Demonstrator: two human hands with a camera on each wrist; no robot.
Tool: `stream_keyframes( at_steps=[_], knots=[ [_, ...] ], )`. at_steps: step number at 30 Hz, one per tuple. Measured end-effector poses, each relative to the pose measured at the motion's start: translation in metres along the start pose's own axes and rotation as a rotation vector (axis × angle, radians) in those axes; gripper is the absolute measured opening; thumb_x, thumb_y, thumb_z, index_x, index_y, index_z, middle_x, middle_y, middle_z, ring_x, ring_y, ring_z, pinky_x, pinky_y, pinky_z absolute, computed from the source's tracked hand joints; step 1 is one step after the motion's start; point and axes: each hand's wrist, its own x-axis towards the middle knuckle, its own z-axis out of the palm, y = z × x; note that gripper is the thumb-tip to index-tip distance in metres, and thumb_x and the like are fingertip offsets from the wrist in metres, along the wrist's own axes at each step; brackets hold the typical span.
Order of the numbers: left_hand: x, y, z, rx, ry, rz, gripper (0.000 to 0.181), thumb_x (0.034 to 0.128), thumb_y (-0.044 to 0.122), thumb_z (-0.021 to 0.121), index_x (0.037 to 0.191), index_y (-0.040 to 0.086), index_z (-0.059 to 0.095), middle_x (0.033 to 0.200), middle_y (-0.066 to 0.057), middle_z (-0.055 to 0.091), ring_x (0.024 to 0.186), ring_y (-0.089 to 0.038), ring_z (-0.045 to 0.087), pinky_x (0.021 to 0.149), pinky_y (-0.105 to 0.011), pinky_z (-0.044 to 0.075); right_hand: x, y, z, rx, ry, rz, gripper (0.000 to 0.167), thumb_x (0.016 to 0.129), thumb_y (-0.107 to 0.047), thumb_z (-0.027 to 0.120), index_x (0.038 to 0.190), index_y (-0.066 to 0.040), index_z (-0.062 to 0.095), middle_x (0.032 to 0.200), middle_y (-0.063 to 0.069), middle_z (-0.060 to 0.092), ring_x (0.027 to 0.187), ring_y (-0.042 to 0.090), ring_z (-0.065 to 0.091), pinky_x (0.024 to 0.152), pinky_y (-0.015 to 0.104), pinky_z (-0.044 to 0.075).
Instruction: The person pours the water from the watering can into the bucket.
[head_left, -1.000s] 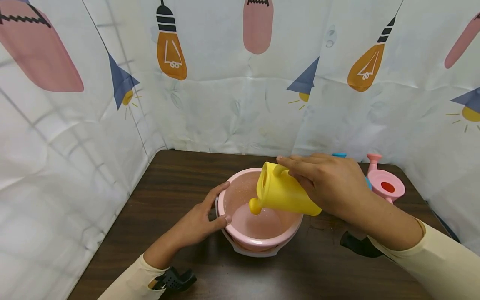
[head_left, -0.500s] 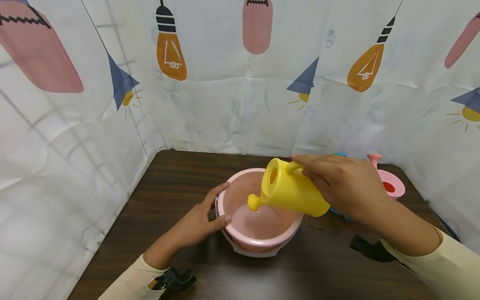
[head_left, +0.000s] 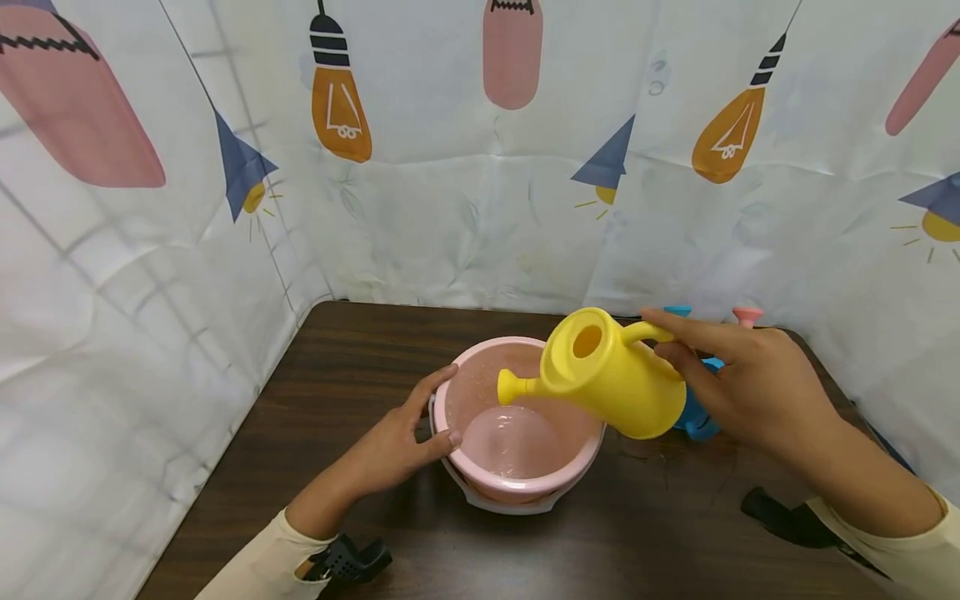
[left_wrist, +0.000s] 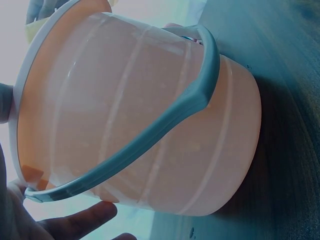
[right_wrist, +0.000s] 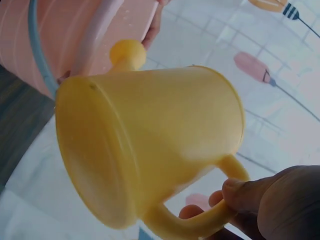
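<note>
Yellow plastic made up the watering can (head_left: 637, 392), held tilted with its flared spout (head_left: 513, 387) above the inside of the pink bucket (head_left: 517, 483). The right hand (head_left: 765, 383) grasped the can's looped handle between thumb and fingers. The left hand (head_left: 408, 442), not clenched, laid its spread fingers and thumb across the bucket's left rim. The bucket stood upright on the dark wood-grain table (head_left: 352, 367); a blue watering can (head_left: 696, 417) sat partly hidden behind the right hand.
</note>
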Motion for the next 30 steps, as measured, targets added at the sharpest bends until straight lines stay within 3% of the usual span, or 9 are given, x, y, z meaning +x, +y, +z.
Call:
stream_keyframes(
  at_steps=[4,7,13,16,21,23,28,30],
  knots=[
    [0.000,-0.001,0.001,-0.003,0.003,0.012,0.080,0.0955,0.047,0.065,0.160,0.044,0.018,0.156,-0.017,0.041,0.129,-0.037,0.052,0.099,-0.062,0.042,-0.007,0.006,-0.004,0.028,-0.003,0.056,0.059,0.077,0.003,0.085,0.130,-0.018,0.073,0.093,0.004,0.078,0.049,0.004,0.051,0.042,0.019,0.027],
    [0.000,-0.002,0.001,-0.006,0.003,0.017,0.080,0.0956,0.046,0.065,0.160,0.044,0.018,0.156,-0.017,0.040,0.129,-0.037,0.052,0.099,-0.062,0.042,-0.012,0.009,-0.006,0.039,-0.022,0.092,0.061,0.077,0.004,0.085,0.133,-0.018,0.071,0.090,0.005,0.077,0.057,0.007,0.059,0.043,0.019,0.029],
    [0.000,-0.001,0.001,-0.002,0.005,0.020,0.080,0.0959,0.046,0.065,0.161,0.044,0.017,0.156,-0.018,0.041,0.129,-0.037,0.052,0.099,-0.062,0.042,-0.019,0.015,-0.007,0.086,-0.062,0.186,0.055,0.080,0.003,0.085,0.130,-0.014,0.073,0.082,0.001,0.070,0.062,0.002,0.057,0.044,0.019,0.036],
    [0.000,-0.001,0.000,-0.003,0.006,0.023,0.080,0.0961,0.046,0.064,0.161,0.043,0.017,0.156,-0.019,0.041,0.129,-0.037,0.053,0.098,-0.062,0.043,-0.022,0.019,-0.009,0.125,-0.085,0.226,0.052,0.082,0.002,0.083,0.130,-0.014,0.073,0.079,-0.001,0.066,0.056,0.003,0.055,0.044,0.019,0.037],
    [-0.001,-0.001,0.000,-0.002,0.006,0.022,0.080,0.0961,0.047,0.064,0.161,0.043,0.017,0.156,-0.019,0.041,0.129,-0.038,0.053,0.098,-0.063,0.043,-0.027,0.024,-0.014,0.198,-0.159,0.325,0.041,0.091,-0.004,0.077,0.131,-0.013,0.072,0.094,0.008,0.072,0.057,0.006,0.060,0.044,0.022,0.043],
    [-0.001,-0.001,0.000,-0.006,0.005,0.023,0.080,0.0962,0.047,0.064,0.161,0.043,0.017,0.156,-0.019,0.041,0.129,-0.038,0.052,0.098,-0.063,0.043,-0.029,0.026,-0.015,0.208,-0.190,0.362,0.035,0.094,-0.007,0.074,0.128,-0.012,0.072,0.104,0.011,0.073,0.064,0.005,0.064,0.045,0.024,0.046],
    [-0.001,-0.001,0.000,-0.006,0.005,0.023,0.081,0.0964,0.048,0.064,0.161,0.043,0.017,0.156,-0.018,0.041,0.130,-0.037,0.052,0.098,-0.062,0.043,-0.039,0.036,-0.017,0.160,-0.247,0.420,0.026,0.096,-0.013,0.073,0.122,-0.010,0.069,0.104,0.011,0.075,0.081,-0.013,0.061,0.050,0.026,0.049],
    [-0.001,-0.002,0.000,-0.002,0.004,0.021,0.080,0.0965,0.048,0.064,0.161,0.043,0.017,0.156,-0.018,0.041,0.130,-0.036,0.052,0.098,-0.062,0.043,-0.044,0.040,-0.017,0.160,-0.258,0.434,0.025,0.096,-0.014,0.074,0.120,-0.008,0.068,0.105,0.012,0.075,0.084,-0.014,0.061,0.052,0.026,0.050]
  ],
)
